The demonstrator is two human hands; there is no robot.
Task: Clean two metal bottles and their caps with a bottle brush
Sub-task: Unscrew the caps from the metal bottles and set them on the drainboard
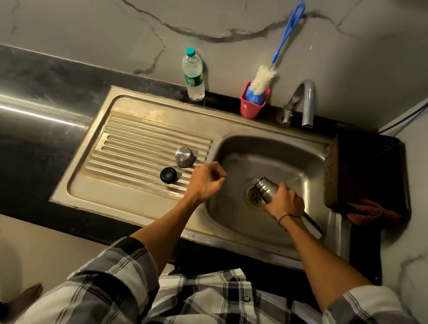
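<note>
marble-veined wall stood behind a dark counter (pixel 26 88) carrying a steel sink unit (pixel 159 111). right hand (pixel 285 202) was wrapped round a metal bottle (pixel 265 189), tilted mouth-down over the drain (pixel 255 197) in the basin at the unit's right end. left hand (pixel 205 181) hovered at the basin's left rim, fingers loosely curled, gripping nothing. on the ribbed drainboard sat a steel cap (pixel 184 156) and, just beside it toward the front edge, a black cap (pixel 168 175). bottle brush (pixel 264 78) stood head-down in a red cup (pixel 253 104) at the unit's back edge, beside the tap (pixel 303 103); a plastic water bottle (pixel 193 77) stood further left.

risks, as judged: a wet bottle could slip from a one-handed hold and knock the basin; reaching across for the brush could tip the red cup.

unclear: second metal bottle was not identifiable. a silvery edge below the right wrist could be the bottle's base or something else. whether water was running out could not be told. dark objects at the right end were too dim to name.
</note>
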